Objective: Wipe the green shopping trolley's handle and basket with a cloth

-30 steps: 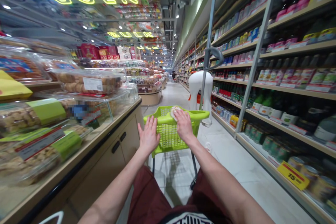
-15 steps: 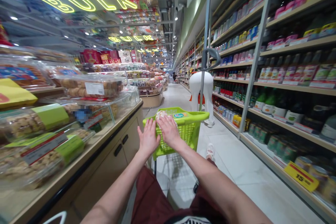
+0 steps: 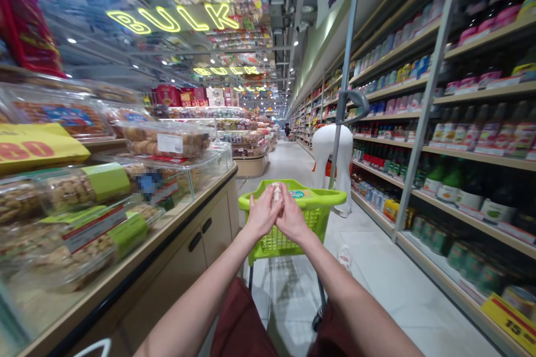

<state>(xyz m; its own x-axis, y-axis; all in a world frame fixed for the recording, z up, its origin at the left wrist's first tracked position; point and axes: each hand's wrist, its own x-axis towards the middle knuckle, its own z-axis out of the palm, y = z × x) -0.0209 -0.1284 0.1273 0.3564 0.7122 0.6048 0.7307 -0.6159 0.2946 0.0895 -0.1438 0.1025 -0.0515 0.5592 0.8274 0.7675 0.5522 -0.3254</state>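
Both my hands meet over the near side of a lime-green shopping cart (image 3: 330, 197). Between their fingers shows a bit of crumpled white tissue (image 3: 277, 193), mostly covered. My left hand (image 3: 262, 214) is closed around it from the left, thumb sticking up. From the right, my right hand (image 3: 292, 216) is closed against the same tissue, its fingers pressed to the left ones. Whether either hand touches the cart's rim cannot be made out. A round label (image 3: 297, 194) shows on the cart just right of the hands.
At left runs a counter with clear packs of snacks (image 3: 167, 140) and a yellow price sign (image 3: 37, 148). Shelves of bottles and cans (image 3: 419, 148) line the right. A grey pole (image 3: 348, 56) and a white stool-like object (image 3: 334, 142) stand beyond the cart. A pale tiled aisle (image 3: 285, 152) stretches ahead.
My left hand, spread beside the right before, has come in and closed with it around the tissue. The right hand has turned inward. The view has shifted left and slightly up.
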